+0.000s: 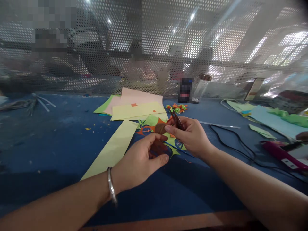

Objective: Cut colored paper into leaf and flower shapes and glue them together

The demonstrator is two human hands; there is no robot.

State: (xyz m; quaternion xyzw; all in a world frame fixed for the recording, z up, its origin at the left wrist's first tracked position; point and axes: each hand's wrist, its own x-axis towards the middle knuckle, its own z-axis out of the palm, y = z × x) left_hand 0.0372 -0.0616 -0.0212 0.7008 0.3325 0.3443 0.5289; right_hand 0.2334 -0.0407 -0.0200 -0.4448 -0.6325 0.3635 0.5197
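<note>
My right hand [190, 131] is closed around a dark brown, narrow tool [177, 119] with two prongs; its exact kind is unclear. My left hand [141, 157] is half curled, thumb and fingers apart, with nothing visible between them. Its fingertips come close to my right hand's fingers. Under and behind both hands lie cut green and orange paper pieces [152, 120] with pointed edges, partly hidden. A thin blue stick [180, 149] lies among them. Just beyond is a small heap of folded green and orange paper bits [176, 108].
Pink and yellow paper sheets [141, 96] are stacked behind, and a long pale yellow strip [113, 147] lies left. A clear bottle [201, 89] stands by the perforated metal screen [154, 38]. At right are a black cable [240, 141], a magenta device [284, 155] and another person's hand [302, 136].
</note>
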